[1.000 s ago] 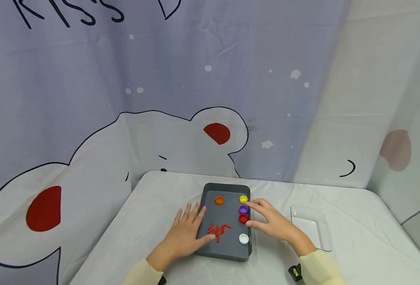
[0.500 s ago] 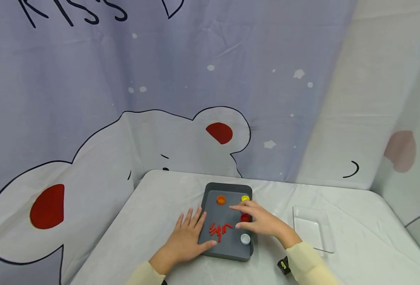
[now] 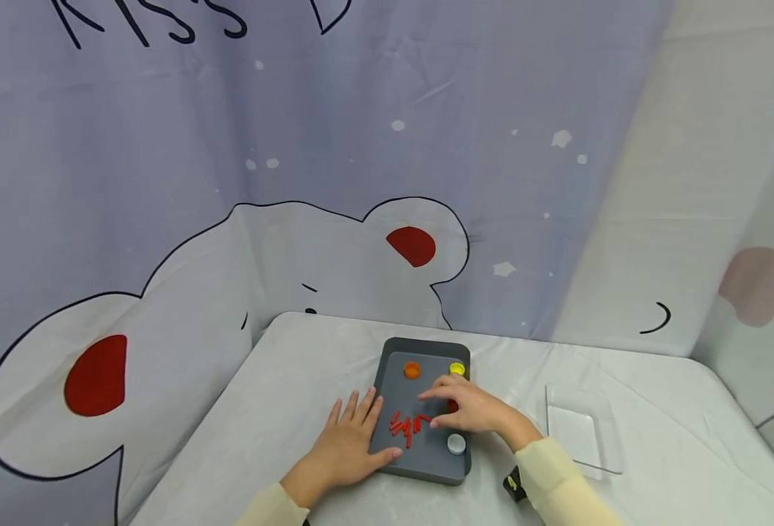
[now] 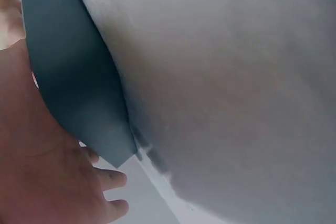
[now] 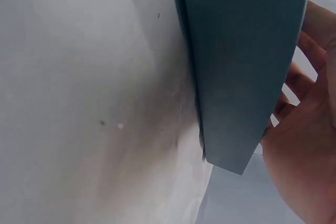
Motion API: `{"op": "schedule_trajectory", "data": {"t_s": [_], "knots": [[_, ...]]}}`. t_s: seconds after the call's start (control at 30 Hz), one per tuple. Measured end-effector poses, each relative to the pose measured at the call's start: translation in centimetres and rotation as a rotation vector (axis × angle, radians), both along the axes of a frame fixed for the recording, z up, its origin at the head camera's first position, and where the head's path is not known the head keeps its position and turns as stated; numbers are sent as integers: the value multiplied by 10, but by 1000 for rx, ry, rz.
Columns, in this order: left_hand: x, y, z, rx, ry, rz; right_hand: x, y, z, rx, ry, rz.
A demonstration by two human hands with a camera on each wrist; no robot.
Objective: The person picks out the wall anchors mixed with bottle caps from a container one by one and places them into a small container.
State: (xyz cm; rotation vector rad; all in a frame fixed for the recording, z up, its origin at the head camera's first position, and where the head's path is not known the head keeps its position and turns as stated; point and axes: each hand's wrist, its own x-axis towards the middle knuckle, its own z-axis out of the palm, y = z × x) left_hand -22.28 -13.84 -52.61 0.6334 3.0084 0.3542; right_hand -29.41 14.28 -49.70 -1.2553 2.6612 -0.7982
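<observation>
My left hand (image 3: 342, 454) lies with its fingers spread along the left rim of a grey tray (image 3: 426, 467), the thumb reaching over the near corner. My right hand (image 3: 477, 410) hovers over the tray's right side, thumb and forefinger apart, beside a small pile of red sticks (image 3: 408, 429). Nothing shows between those fingertips. Part of a red round cup (image 3: 453, 405) peeks out under the right hand. In the left wrist view the tray wall (image 4: 73, 72) runs alongside the left palm (image 4: 42, 156). The right wrist view has the right palm (image 5: 304, 140) by the opposite wall (image 5: 241, 77).
An orange cup (image 3: 412, 370) and a yellow cup (image 3: 457, 369) sit at the tray's far end, a white one (image 3: 456, 443) at the near right. Right of the tray stands a transparent box (image 3: 584, 431) on the white-covered table (image 3: 321, 351). A printed curtain (image 3: 334, 146) hangs behind.
My right hand has moved left from the tray's right rim, over the cups, toward the red sticks. It now covers the purple cup. The left hand stays at the left rim.
</observation>
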Motion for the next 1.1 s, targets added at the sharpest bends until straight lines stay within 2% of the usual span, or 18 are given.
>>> {"op": "schedule_trajectory", "data": {"t_s": [0.3, 0.5, 0.7, 0.87, 1.1], "knots": [[-1, 3, -3, -10, 14, -2, -14, 1, -7, 12, 67, 62], [-2, 1, -7, -9, 14, 1, -22, -2, -5, 86, 37, 108], [-2, -1, -6, 0, -2, -1, -27, -10, -3, 202, 52, 100], [0, -1, -5, 1, -2, -9, -26, -15, -1, 281, 76, 86], [1, 0, -3, 10, 1, -15, -29, -16, 0, 318, 65, 81]]}}
